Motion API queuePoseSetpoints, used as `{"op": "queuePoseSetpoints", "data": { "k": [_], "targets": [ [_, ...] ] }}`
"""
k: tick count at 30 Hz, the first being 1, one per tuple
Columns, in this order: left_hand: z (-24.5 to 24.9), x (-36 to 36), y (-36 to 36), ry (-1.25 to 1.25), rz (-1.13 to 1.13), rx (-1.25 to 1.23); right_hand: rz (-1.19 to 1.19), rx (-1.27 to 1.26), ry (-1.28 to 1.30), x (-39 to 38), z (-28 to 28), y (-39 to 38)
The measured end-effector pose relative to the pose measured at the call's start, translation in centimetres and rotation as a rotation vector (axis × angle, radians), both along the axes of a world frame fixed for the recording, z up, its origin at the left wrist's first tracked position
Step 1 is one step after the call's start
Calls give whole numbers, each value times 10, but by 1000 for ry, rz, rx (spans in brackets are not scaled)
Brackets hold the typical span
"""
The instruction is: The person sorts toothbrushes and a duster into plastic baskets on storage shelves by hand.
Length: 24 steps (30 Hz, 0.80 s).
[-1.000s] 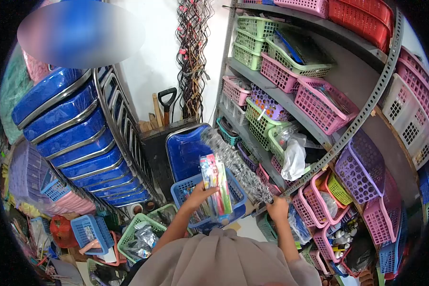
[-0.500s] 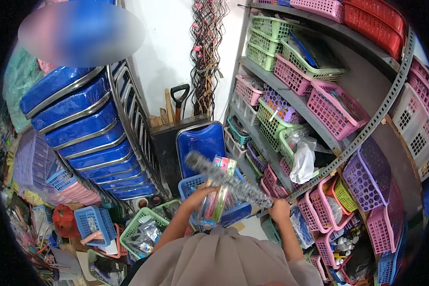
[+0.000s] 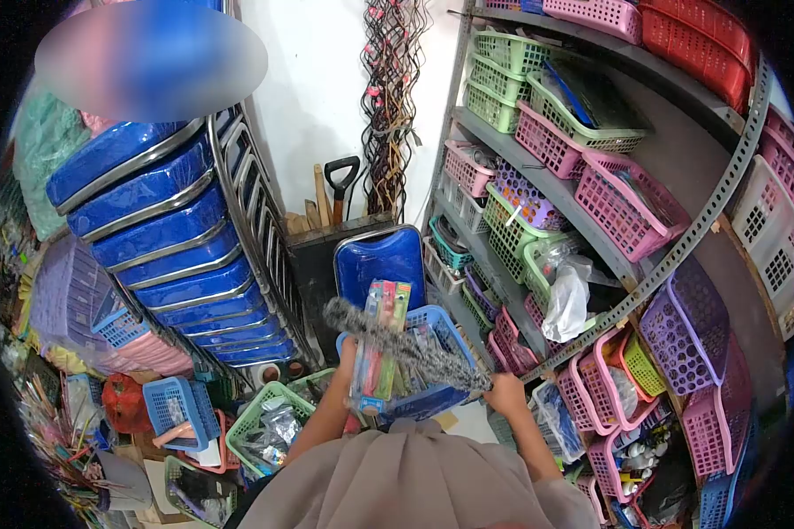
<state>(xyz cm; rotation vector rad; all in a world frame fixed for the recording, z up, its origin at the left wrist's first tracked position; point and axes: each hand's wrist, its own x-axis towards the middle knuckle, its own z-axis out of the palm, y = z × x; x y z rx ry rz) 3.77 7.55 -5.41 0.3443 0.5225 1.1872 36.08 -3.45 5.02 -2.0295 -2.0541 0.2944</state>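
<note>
- R hand: clenched round the near end of a fluffy grey duster; duster slants up & away to my L, a bit motion-blurred.
- L hand: at L edge of the clear-wrapped packs, fingers mostly hidden behind them, so can't tell if it's gripping or just touching.
- Packs: colourful (pink, yellow, green, blue bits), tilted, far end up, over L part of the blue basket; contents too small to ID.
- Duster passes in front of packs, crosses above basket; can't tell if it's touching either.
- Blue basket sits right ahead of me, more wrapped items inside, R of packs.
- Just behind basket: blue padded chair, backed by a dark panel.
- L side: tall stack of blue chairs w/ metal frames.
- Below the stack: green basket w/ clear plastic bags, near my L forearm; small blue basket & red bag further L.
- R side: grey metal shelf unit w/ pink, green & purple baskets; white plastic bag hangs over a lower one.
- Far end: black shovel handle & wavy dark twigs against white wall.
- Bottom ctr: my grey-brown garment.
</note>
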Motion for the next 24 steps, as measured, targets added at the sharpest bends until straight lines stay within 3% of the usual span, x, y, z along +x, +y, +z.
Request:
{"op": "queuePoseSetpoints", "data": {
  "k": [1, 3, 5, 7, 9, 10, 14, 15, 17, 19, 21, 22, 24],
  "targets": [
    [-29, -5, 11, -180, -35, -6, 57, -32, -9, 2, 1, 0],
    [43, 1, -13, -56, -49, 102, -14, 16, 66, 6, -9, 2],
    [107, 24, -37, -347, -115, 35, -87, 63, 139, 11, -22, -1],
    [110, 27, -37, -312, -126, -4, 30, -2, 76, 17, -34, -7],
    [117, 35, -38, -625, -208, -50, 89, -42, -18, 26, -40, -9],
    [102, 35, -33, -481, -196, 69, 13, -47, 5, 27, -36, -12],
    [78, 44, -22, -218, -203, 79, -152, -24, 117, 25, -32, -23],
    [82, 50, -21, -216, -217, 76, -165, -24, 120, 25, -31, -26],
    [95, 65, -18, -470, -287, 92, 48, -94, -5, 26, -26, -32],
    [98, 68, -19, -487, -311, 76, 31, -108, -18, 29, -24, -33],
    [100, 67, -22, 25, -188, -35, -198, -36, 42, 33, -26, -32],
    [93, 71, -17, -251, -291, 97, -270, -25, 75, 29, -22, -31],
    [97, 82, -17, -359, -295, 111, -160, -37, 73, 32, -26, -32]
  ]
}}
